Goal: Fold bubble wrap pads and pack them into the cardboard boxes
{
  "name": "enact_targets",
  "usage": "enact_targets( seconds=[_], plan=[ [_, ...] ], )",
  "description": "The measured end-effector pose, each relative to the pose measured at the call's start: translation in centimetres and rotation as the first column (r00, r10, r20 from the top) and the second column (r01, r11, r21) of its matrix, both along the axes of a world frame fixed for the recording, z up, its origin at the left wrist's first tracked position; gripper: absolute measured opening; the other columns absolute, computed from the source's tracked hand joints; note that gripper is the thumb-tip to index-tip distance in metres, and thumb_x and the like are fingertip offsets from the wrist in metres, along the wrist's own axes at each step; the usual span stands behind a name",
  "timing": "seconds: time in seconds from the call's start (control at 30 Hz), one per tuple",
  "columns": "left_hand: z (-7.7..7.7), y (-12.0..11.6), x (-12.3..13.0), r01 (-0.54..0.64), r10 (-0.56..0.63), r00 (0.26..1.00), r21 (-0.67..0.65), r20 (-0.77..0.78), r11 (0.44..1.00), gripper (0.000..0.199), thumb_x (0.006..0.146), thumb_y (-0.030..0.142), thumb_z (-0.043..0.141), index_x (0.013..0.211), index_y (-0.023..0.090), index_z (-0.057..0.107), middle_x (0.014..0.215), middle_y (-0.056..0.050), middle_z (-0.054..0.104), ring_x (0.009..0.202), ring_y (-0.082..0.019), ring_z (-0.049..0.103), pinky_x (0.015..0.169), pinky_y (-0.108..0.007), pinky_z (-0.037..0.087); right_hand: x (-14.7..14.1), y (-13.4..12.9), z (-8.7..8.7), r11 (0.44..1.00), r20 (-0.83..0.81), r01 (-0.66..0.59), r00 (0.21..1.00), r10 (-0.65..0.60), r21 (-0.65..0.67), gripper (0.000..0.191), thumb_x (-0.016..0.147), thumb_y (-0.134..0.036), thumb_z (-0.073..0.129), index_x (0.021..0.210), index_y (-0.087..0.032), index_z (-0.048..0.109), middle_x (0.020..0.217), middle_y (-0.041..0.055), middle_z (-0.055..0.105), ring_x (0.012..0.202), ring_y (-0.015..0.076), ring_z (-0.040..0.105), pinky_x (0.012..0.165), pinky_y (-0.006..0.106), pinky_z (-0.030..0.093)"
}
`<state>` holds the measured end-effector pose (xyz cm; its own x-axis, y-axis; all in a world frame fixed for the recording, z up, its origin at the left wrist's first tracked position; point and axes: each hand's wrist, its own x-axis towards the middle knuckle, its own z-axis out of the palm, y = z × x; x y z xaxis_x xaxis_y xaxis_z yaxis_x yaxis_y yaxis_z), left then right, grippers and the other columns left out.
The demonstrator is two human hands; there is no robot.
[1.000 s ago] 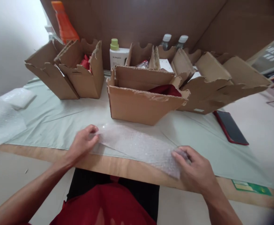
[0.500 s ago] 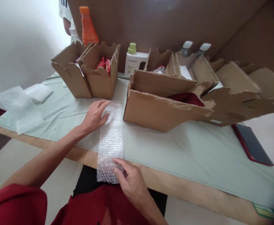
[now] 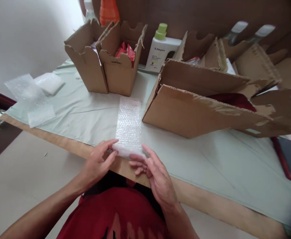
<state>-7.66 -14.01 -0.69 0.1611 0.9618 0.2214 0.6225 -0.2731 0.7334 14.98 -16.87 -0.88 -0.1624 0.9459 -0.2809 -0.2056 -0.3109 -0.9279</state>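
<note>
A strip of bubble wrap [image 3: 129, 122] lies lengthwise on the cloth, its near end turned up into a fold at the table's front edge. My left hand [image 3: 99, 162] pinches the left corner of that fold between thumb and fingers. At the opposite corner, my right hand [image 3: 157, 174] grips the fold, its thumb on the near side and fingers curled beneath. Whether anything lies inside the fold cannot be made out.
Cardboard bins [image 3: 117, 73] stand at the back left, and a long open box [image 3: 185, 109] holds dark red cloth. A white bottle [image 3: 157, 53] with a green cap stands between. More bubble wrap [image 3: 36, 96] lies left; a phone [image 3: 289, 159] lies right.
My left hand has come from the strip's far end to its near end. The near end is now folded up, with both hands at its corners. The view has shifted.
</note>
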Motion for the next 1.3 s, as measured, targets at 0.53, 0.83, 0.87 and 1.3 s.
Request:
enact_targets(
  seconds=[0.53,0.83,0.87,1.3],
  plan=[
    [-1.2,1.2,-0.1,0.019,0.017,0.983,0.195,-0.18,0.981,0.045,0.095,0.03,0.062,0.139,0.022,0.056,0.117,-0.012,0.069,0.106,-0.026,0.066,0.094,-0.043,0.055,-0.6,4.3,-0.7,0.591,0.878,-0.652,0.4,-0.264,0.475,0.029,0.103,-0.015,0.049,0.118,-0.022,0.072,0.132,0.0093,0.072,0.129,0.0272,0.06,0.101,0.047,0.047],
    [-1.4,0.7,-0.6,0.126,-0.113,0.986,0.109,-0.124,0.986,0.023,0.099,0.023,0.056,0.119,0.021,0.068,0.082,-0.003,0.07,0.077,-0.019,0.065,0.076,-0.036,0.054,-0.3,4.6,1.1,0.719,0.823,-0.526,0.557,-0.113,0.455,0.025,0.103,-0.021,0.052,0.119,-0.022,0.071,0.114,0.0053,0.078,0.102,0.022,0.071,0.091,0.038,0.049],
    [-1.5,1.1,-0.4,0.095,-0.083,0.988,0.089,-0.129,0.992,0.024,0.099,0.024,0.056,0.118,0.02,0.069,0.079,-0.002,0.069,0.074,-0.018,0.064,0.074,-0.035,0.054,-0.3,4.7,1.0,0.714,0.818,-0.497,0.544,-0.187,0.494,0.024,0.103,-0.022,0.052,0.12,-0.021,0.07,0.116,0.007,0.077,0.104,0.0229,0.07,0.091,0.039,0.049],
    [-1.4,1.1,-0.7,0.22,-0.192,0.972,0.238,-0.134,0.946,0.026,0.099,0.023,0.061,0.124,0.02,0.062,0.107,-0.008,0.069,0.101,-0.023,0.064,0.09,-0.041,0.052,-0.2,4.3,0.7,0.647,0.835,-0.601,0.541,-0.103,0.469,0.022,0.103,-0.021,0.054,0.12,-0.02,0.069,0.105,0.0038,0.079,0.092,0.0204,0.068,0.091,0.039,0.046]
  ],
)
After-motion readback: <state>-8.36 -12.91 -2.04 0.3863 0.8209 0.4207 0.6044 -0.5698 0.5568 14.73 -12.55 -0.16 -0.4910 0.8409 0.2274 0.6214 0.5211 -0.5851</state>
